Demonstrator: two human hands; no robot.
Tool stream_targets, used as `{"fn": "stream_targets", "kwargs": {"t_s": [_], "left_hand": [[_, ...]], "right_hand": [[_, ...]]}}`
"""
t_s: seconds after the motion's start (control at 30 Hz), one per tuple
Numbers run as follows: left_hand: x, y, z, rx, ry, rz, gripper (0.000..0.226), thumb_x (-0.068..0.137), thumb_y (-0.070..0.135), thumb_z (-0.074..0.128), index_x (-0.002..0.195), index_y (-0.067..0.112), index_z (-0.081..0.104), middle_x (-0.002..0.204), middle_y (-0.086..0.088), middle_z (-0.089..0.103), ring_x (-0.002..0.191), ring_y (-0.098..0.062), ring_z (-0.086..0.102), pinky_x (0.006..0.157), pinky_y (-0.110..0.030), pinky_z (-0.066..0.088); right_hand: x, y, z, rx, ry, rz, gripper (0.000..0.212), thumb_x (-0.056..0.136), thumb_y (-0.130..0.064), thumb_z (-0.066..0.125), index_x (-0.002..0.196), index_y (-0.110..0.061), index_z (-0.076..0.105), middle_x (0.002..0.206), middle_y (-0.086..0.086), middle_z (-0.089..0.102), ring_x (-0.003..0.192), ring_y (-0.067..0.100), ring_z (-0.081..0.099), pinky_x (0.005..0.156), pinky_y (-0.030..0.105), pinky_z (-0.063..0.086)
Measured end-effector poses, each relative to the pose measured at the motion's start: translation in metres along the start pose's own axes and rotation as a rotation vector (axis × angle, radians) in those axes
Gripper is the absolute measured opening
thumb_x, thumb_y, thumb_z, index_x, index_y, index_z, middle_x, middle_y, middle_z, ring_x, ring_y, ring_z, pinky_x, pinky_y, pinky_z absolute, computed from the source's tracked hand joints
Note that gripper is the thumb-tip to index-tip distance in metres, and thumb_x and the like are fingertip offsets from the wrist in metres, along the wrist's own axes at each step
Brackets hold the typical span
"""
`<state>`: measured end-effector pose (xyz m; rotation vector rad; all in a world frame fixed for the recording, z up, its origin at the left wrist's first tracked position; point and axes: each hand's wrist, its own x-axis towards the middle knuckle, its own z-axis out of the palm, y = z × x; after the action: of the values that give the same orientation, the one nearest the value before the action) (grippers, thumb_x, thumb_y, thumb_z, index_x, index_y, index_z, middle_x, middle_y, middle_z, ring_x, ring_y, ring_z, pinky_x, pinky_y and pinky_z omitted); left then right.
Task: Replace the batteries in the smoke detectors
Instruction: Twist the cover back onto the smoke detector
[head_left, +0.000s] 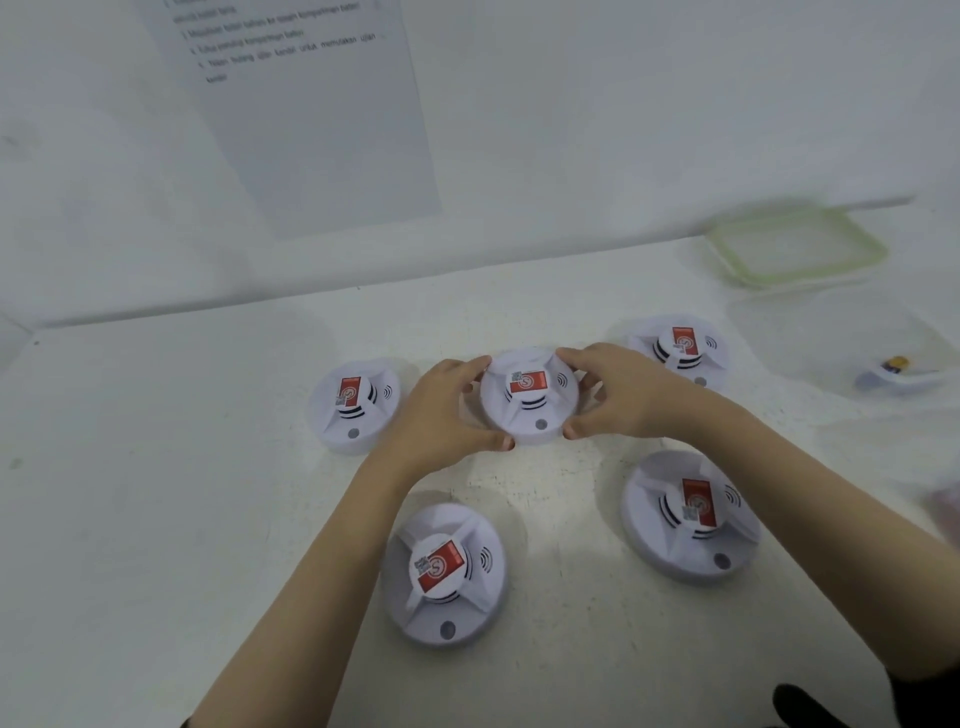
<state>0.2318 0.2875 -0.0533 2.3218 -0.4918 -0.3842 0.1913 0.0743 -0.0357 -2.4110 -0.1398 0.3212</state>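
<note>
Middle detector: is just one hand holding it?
No, the left hand and the right hand both grip the middle detector by its rim, one on each side.

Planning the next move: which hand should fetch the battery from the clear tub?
Right, probably. The right hand grips the middle detector on the side nearer the clear tub holding the battery; the left hand, on the far side, would have to cross over.

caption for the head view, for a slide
Left hand and right hand grip the middle detector of five on a white table.

rear row: left detector (355, 405), centre detector (529, 397), right detector (678, 351) | front: near-left detector (444, 574), near-right detector (691, 514)
</note>
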Motion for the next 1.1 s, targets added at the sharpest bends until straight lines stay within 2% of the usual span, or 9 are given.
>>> {"fn": "stream_targets", "kwargs": {"t_s": [0.13, 0.3, 0.43, 0.53, 0.67, 0.8, 0.87, 0.93, 1.1], "left_hand": [[-0.013, -0.006, -0.020, 0.218, 0.162, 0.042, 0.088, 0.071, 0.027, 0.085, 0.146, 0.023, 0.040, 0.140, 0.003, 0.044, 0.131, -0.014, 0.034, 0.101, -0.020, 0.023], [-0.022, -0.031, -0.053, 0.523, 0.202, -0.233, 0.101, 0.071, 0.051, 0.079, 0.153, 0.028, 0.024, 0.158, -0.012, 0.021, 0.147, -0.029, 0.015, 0.118, -0.042, 0.013], [-0.026, -0.045, -0.066, 0.315, 0.194, -0.264, 0.103, 0.060, 0.041, 0.088, 0.147, 0.024, 0.036, 0.141, -0.010, 0.043, 0.131, -0.028, 0.038, 0.104, -0.040, 0.035], [-0.029, -0.043, -0.065, 0.221, 0.214, -0.212, 0.108, 0.043, 0.056, 0.081, 0.142, 0.030, 0.044, 0.125, -0.005, 0.048, 0.120, -0.022, 0.045, 0.096, -0.033, 0.038], [-0.035, -0.024, -0.059, -0.216, 0.253, -0.053, 0.087, 0.044, 0.055, 0.080, 0.124, 0.036, 0.051, 0.115, 0.008, 0.056, 0.104, -0.010, 0.058, 0.079, -0.022, 0.052], [-0.043, 0.003, -0.053, -0.564, 0.248, 0.101, 0.074, 0.046, 0.043, 0.081, 0.112, 0.029, 0.049, 0.117, 0.004, 0.058, 0.095, -0.013, 0.065, 0.067, -0.019, 0.054], [-0.046, 0.015, -0.046, -0.662, 0.239, 0.200, 0.078, 0.045, 0.044, 0.088, 0.110, 0.022, 0.050, 0.117, 0.000, 0.060, 0.097, -0.015, 0.066, 0.069, -0.022, 0.055], [-0.048, 0.026, -0.036, -0.734, 0.230, 0.270, 0.085, 0.045, 0.055, 0.091, 0.109, 0.018, 0.049, 0.115, -0.001, 0.060, 0.097, -0.009, 0.067, 0.070, -0.022, 0.055], [-0.054, 0.044, -0.016, -0.717, 0.209, 0.331, 0.086, 0.049, 0.056, 0.089, 0.114, 0.017, 0.049, 0.121, -0.005, 0.058, 0.108, -0.012, 0.063, 0.083, -0.026, 0.053]], "right_hand": [[-0.003, -0.004, -0.002, -0.061, -0.030, 0.017, 0.095, 0.074, -0.033, 0.076, 0.149, -0.024, 0.018, 0.147, 0.000, 0.032, 0.133, 0.017, 0.032, 0.107, 0.033, 0.028], [-0.002, -0.007, 0.005, -0.092, -0.012, -0.020, 0.096, 0.076, -0.038, 0.074, 0.150, -0.026, 0.013, 0.152, 0.000, 0.026, 0.139, 0.016, 0.023, 0.108, 0.030, 0.022], [-0.002, -0.006, 0.009, -0.081, 0.009, -0.025, 0.094, 0.076, -0.037, 0.074, 0.149, -0.025, 0.016, 0.151, 0.000, 0.028, 0.137, 0.016, 0.027, 0.107, 0.031, 0.025], [-0.004, -0.004, 0.009, -0.050, 0.014, -0.029, 0.095, 0.076, -0.037, 0.074, 0.149, -0.027, 0.015, 0.152, -0.001, 0.027, 0.139, 0.016, 0.025, 0.109, 0.032, 0.024], [-0.007, 0.000, 0.010, -0.040, 0.026, -0.030, 0.090, 0.078, -0.041, 0.071, 0.149, -0.026, 0.017, 0.151, -0.001, 0.031, 0.139, 0.018, 0.027, 0.112, 0.039, 0.026], [-0.020, -0.003, 0.014, -0.007, 0.341, -0.159, 0.056, 0.089, -0.026, 0.062, 0.141, -0.024, 0.039, 0.143, -0.002, 0.042, 0.134, 0.013, 0.033, 0.111, 0.030, 0.025], [-0.029, -0.012, 0.016, 0.120, 0.501, -0.228, 0.040, 0.093, -0.021, 0.056, 0.132, -0.027, 0.048, 0.133, -0.006, 0.051, 0.122, 0.004, 0.045, 0.104, 0.020, 0.034], [-0.039, -0.025, 0.016, 0.417, 0.456, -0.208, 0.033, 0.096, -0.018, 0.051, 0.127, -0.030, 0.050, 0.122, -0.004, 0.060, 0.106, 0.000, 0.056, 0.093, 0.016, 0.043], [-0.063, -0.046, 0.012, 1.093, 0.165, -0.133, 0.044, 0.088, -0.027, 0.050, 0.132, -0.027, 0.050, 0.113, 0.023, 0.064, 0.091, 0.034, 0.064, 0.077, 0.036, 0.058]]}}
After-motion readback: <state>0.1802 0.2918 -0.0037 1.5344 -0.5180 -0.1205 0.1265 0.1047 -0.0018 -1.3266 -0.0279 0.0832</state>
